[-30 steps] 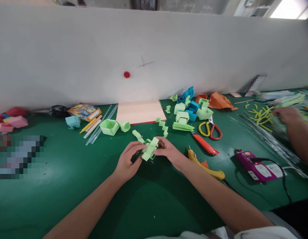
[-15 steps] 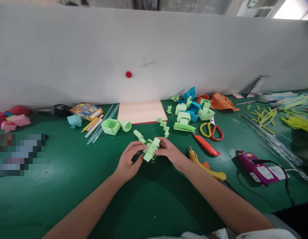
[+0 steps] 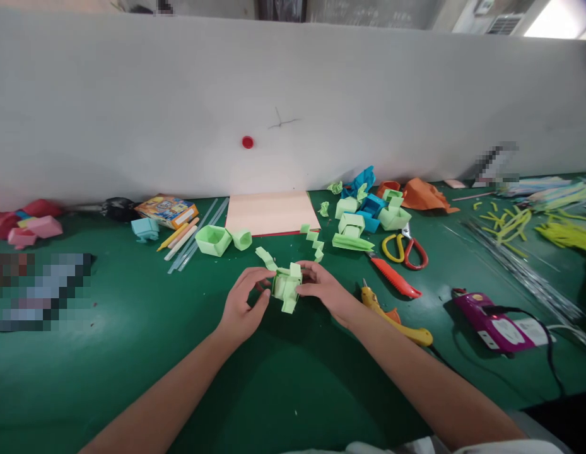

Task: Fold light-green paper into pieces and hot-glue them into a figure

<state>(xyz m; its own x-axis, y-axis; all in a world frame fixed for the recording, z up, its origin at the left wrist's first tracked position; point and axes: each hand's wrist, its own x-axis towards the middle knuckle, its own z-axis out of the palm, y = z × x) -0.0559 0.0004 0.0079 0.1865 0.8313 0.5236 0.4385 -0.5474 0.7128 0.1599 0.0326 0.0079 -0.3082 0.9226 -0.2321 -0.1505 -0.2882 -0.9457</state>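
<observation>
A small light-green folded paper piece (image 3: pixel 285 289), box-like with strips across it, is between my two hands over the middle of the table. My right hand (image 3: pixel 325 289) pinches its right side, thumb in front and fingers behind. On the other side my left hand (image 3: pixel 246 304) has thumb and fingers apart, its index fingertip close to the piece's upper left edge; whether it touches I cannot tell. A short green paper strip (image 3: pixel 265 257) sticks out just beyond. Behind the hands lie a zigzag-folded paper strip (image 3: pixel 312 237) and two open green paper boxes, one larger (image 3: pixel 213 241) and one smaller (image 3: pixel 242 239).
On the green table (image 3: pixel 293 384), a yellow glue gun (image 3: pixel 397 321), a red cutter knife (image 3: pixel 397 277) and scissors (image 3: pixel 407 247) lie right of my hands. A purple power box (image 3: pixel 496 321) with cables is farther right. Folded paper pieces (image 3: pixel 368 208) and a pale sheet (image 3: pixel 272 213) line the white partition (image 3: pixel 179 107).
The green paper piece has turned, so its front strip now hangs more upright. My left thumb and fingers have come away from its left side. My right hand keeps its hold.
</observation>
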